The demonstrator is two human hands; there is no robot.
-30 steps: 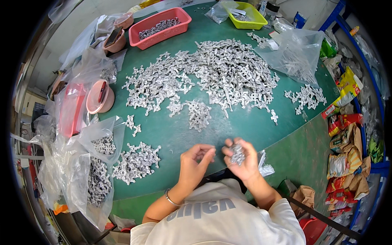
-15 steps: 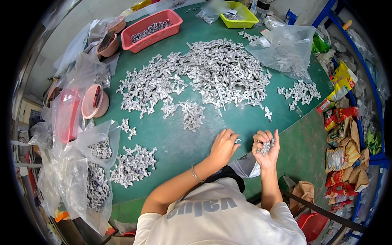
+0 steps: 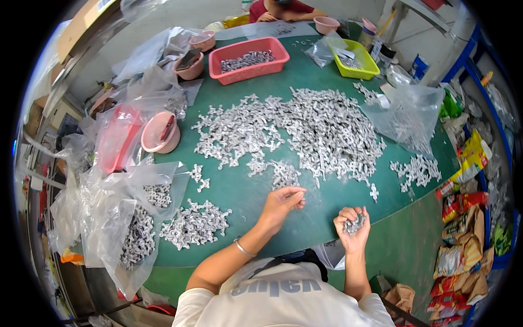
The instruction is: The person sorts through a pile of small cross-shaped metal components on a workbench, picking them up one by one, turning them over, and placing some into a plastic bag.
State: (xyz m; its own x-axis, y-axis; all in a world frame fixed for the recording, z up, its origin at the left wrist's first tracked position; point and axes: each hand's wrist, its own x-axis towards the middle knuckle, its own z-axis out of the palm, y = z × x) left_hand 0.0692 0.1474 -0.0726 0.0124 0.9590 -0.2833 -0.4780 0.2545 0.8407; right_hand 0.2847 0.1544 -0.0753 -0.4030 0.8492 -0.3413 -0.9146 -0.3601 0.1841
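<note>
My right hand (image 3: 353,228) is closed round several small grey metal castings (image 3: 353,223), palm up near the table's front edge. My left hand (image 3: 281,206), its thumb and fingers brought together, hovers over the table; anything between the fingertips is too small to make out. Just beyond it lies a small cluster of the same cross-shaped castings (image 3: 285,175). Farther back spreads a large heap of castings (image 3: 332,131), joined by a flatter heap (image 3: 231,133) on its left. One single casting (image 3: 373,192) rests apart on the right.
Castings also lie in a near-left pile (image 3: 196,224) and a right-hand pile (image 3: 417,172). Plastic bags (image 3: 103,218) crowd the left edge. A red tray (image 3: 249,72), a yellow-green tray (image 3: 364,70) and a pink bowl (image 3: 161,132) stand around. Another person (image 3: 283,12) sits at the far edge.
My left hand has moved left, away from my right hand, toward the small cluster. My right hand keeps its castings. The view has tilted up, bringing the other person into sight.
</note>
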